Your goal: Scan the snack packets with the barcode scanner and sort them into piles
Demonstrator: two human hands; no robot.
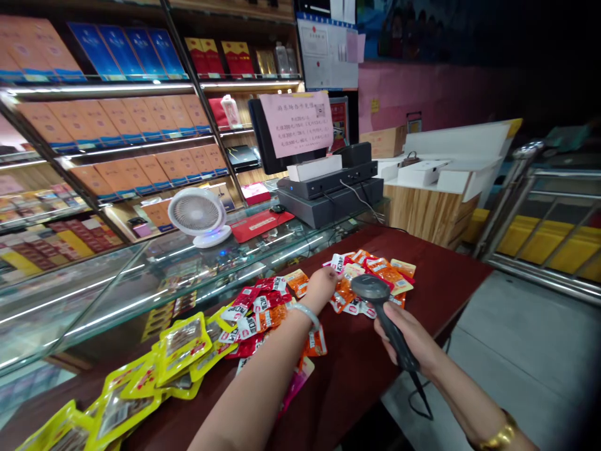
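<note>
My right hand is wrapped around the handle of a dark grey barcode scanner, its head over a pile of small red, orange and white snack packets. Right beside the scanner head, my left hand is closed on a snack packet at the pile's near edge; its fingertips are partly hidden. More red and orange packets lie under and left of my left forearm. Further left, yellow-edged snack bags overlap in a row along the dark red tabletop.
Behind the table runs a glass display counter with a white fan, a red folder and a cash register with a monitor. Boxed goods fill the shelves. A metal railing stands at right.
</note>
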